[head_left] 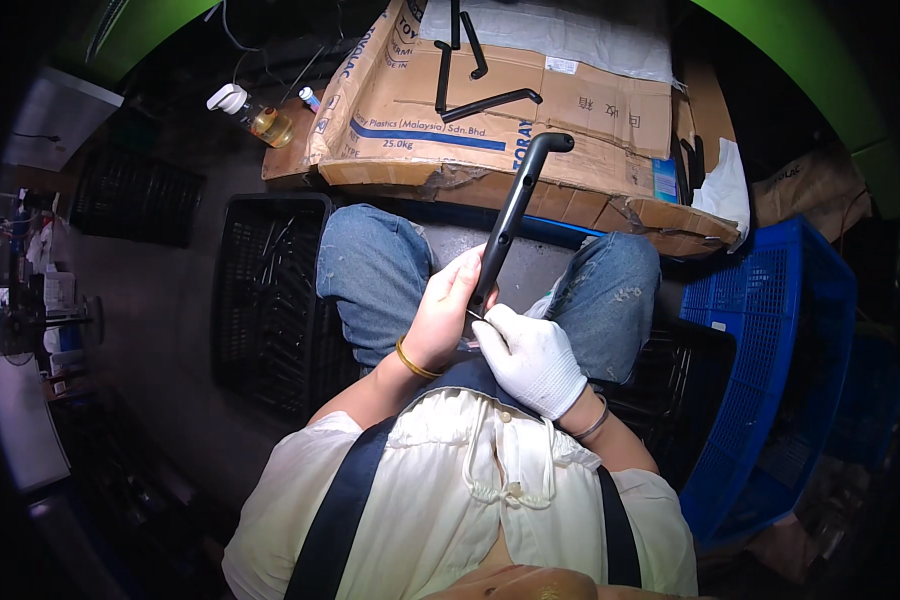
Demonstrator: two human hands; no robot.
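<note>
Gripping black bent handle [510, 215], both hands

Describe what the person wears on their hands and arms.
The left hand is bare, with a gold bangle around the wrist. The right hand wears a white knit glove, with a thin dark band at its wrist. Both forearms are uncovered; short cream sleeves end near the elbows.

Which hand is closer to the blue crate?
Right. The gloved right hand sits on the side of the blue crate; the bare left hand, gripping the black handle, is farther away.
</note>
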